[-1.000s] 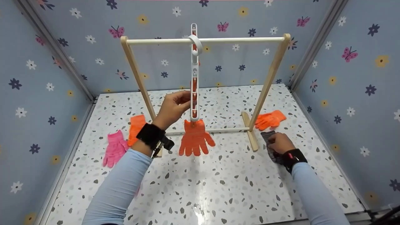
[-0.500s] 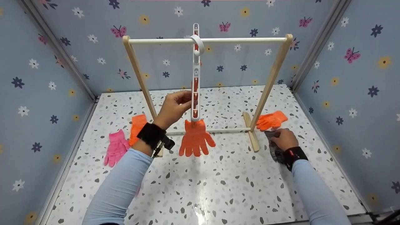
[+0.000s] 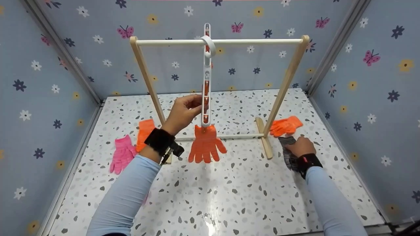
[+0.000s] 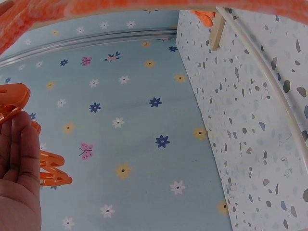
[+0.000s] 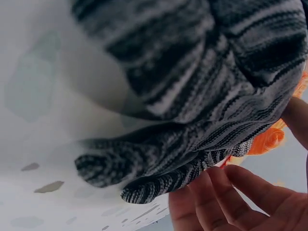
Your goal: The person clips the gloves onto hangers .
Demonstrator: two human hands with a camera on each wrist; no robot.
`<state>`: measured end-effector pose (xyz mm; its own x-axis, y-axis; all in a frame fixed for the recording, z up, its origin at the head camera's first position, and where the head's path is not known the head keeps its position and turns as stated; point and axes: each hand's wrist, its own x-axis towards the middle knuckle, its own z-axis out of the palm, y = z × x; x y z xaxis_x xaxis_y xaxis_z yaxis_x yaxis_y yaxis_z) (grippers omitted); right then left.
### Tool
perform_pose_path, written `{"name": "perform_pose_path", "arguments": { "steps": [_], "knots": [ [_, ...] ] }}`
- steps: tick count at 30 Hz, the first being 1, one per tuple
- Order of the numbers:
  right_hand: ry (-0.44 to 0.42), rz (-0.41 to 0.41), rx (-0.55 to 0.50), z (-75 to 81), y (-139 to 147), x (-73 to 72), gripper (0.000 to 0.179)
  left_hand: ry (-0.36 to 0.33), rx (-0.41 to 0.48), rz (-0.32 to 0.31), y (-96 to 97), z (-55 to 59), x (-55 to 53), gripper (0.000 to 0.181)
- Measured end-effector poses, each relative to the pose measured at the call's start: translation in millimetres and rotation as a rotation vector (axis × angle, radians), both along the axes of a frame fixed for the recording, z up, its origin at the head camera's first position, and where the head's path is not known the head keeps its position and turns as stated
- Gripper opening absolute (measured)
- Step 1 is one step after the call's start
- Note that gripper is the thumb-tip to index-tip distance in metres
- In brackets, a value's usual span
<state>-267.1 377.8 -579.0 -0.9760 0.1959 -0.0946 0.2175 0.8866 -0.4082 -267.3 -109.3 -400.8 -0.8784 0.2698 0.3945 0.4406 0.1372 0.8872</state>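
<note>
A white clip hanger (image 3: 206, 68) with orange clips hangs from the rail, seen end-on. An orange glove (image 3: 205, 144) dangles at its near end, fingers down. My left hand (image 3: 184, 109) pinches at the hanger's left side; in the left wrist view its fingertips touch an orange clip (image 4: 13, 98), with other clips (image 4: 54, 168) behind. My right hand (image 3: 301, 147) holds a grey striped knit glove (image 3: 288, 157) at the table's right side. Close up, that glove (image 5: 192, 91) covers much of the right wrist view, partly hiding the fingers' hold.
The wooden rack (image 3: 284, 85) stands mid-table, its white top rail (image 3: 256, 41) across it. Another orange glove (image 3: 286, 126) lies by its right foot. To the left lie a pink glove (image 3: 122, 154) and another orange glove (image 3: 144, 131). Flowered walls (image 3: 52, 114) close in the table.
My right hand has shifted slightly to the right along with the grey glove. The left hand stays at the hanger, and the view itself has drifted a little.
</note>
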Motion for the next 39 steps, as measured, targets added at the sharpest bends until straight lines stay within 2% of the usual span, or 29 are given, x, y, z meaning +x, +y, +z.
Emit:
{"name": "perform_pose_path", "arguments": {
  "steps": [6, 16, 21, 30, 39],
  "knots": [
    [-0.057, 0.03, 0.001, -3.6, 4, -2.3, 0.059, -0.006, 0.001, -0.001, 0.6, -0.5, -0.4, 0.022],
    [-0.1, 0.051, -0.022, 6.8, 3, -2.7, 0.044, 0.001, -0.008, -0.001, -0.6, -0.1, -0.5, 0.022],
    [-0.108, 0.048, -0.023, 6.2, 2, -2.7, 0.043, 0.005, -0.001, 0.0, -0.9, -1.0, -0.5, 0.022],
    [-0.143, 0.027, -0.108, 4.7, 4, -1.6, 0.062, 0.001, -0.01, 0.011, -1.2, 0.5, -0.1, 0.023],
    [-0.16, -0.009, -0.143, 3.7, 3, -1.3, 0.056, -0.004, -0.002, 0.017, -1.7, -1.4, -1.6, 0.021]
  ]
}}
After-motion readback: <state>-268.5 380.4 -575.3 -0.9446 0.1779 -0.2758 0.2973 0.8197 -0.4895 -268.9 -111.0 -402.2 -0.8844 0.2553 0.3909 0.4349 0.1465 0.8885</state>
